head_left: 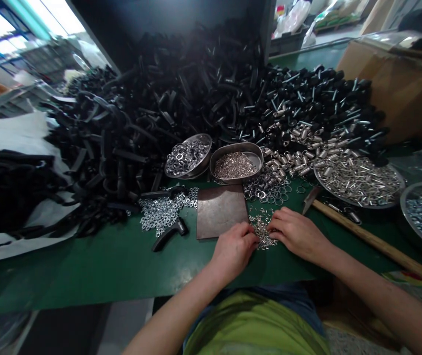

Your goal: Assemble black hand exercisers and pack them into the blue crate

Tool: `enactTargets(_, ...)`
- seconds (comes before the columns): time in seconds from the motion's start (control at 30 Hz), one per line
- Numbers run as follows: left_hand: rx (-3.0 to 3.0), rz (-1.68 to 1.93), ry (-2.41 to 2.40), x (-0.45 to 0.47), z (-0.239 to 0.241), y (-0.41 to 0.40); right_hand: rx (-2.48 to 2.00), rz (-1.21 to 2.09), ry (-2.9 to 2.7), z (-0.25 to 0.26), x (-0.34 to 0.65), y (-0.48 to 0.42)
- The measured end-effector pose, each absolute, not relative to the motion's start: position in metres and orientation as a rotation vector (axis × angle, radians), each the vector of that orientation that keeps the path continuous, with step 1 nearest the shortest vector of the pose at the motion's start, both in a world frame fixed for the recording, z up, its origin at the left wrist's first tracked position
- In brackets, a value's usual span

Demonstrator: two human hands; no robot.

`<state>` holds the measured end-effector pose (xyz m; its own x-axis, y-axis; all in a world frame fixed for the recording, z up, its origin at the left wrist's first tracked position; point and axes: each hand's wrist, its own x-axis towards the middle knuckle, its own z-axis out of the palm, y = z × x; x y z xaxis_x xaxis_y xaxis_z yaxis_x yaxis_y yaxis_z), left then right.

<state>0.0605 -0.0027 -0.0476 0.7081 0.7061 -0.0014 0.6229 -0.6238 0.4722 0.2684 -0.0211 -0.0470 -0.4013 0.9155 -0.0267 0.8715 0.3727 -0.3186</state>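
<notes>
My left hand [236, 246] rests at the left side of a small heap of tiny metal pins or rivets [263, 235], its fingers curled together. Across the heap, my right hand [295, 231] has its fingertips bent down and pinched among the same small parts. What either hand holds is too small or hidden to make out. A square steel plate [221, 212] lies just left of the heap, by my left hand. Behind the heap are loose metal rings [277, 192]. To the left of the plate lie spread nuts [162, 212] and a curved black handle [170, 234].
A bowl of rings [187, 158] and a dish of tiny copper-toned parts [235, 165] stand behind the plate. Black handles [122, 133] pile up at the back left. At right are springs [299, 160], a bowl of pins [359, 182], a wooden-handled hammer [369, 241] and a cardboard box [399, 84].
</notes>
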Motion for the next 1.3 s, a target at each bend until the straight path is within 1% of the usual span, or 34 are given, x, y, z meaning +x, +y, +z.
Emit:
enactTargets(0.2,2.578,0.208,1.015,0.072,-0.049,-0.012,-1.698,0.412,-2.412,-0.046,0.266,-0.018)
enactTargets(0.37,2.58,0.167,1.117,0.082,-0.051,-0.013,-1.704,0.397,-2.414,-0.044,0.266,-0.017)
enactTargets(0.77,2.608,0.112,1.137,0.088,-0.044,-0.006,-1.721,0.31,-2.58,-0.04,0.261,-0.016)
enactTargets(0.97,2.622,0.11,1.149,0.09,-0.043,-0.005,-1.752,0.353,-2.505,-0.038,0.259,-0.016)
enactTargets(1.1,2.627,0.132,1.126,0.091,-0.045,-0.005,-1.741,0.474,-2.426,-0.039,0.261,-0.017)
enactTargets(1.2,2.661,0.119,1.108,0.091,-0.047,-0.005,-1.752,0.59,-2.295,-0.04,0.269,-0.013)
enactTargets(1.3,2.702,0.115,1.081,0.091,-0.048,-0.005,-1.832,0.624,-2.116,-0.037,0.279,0.0)
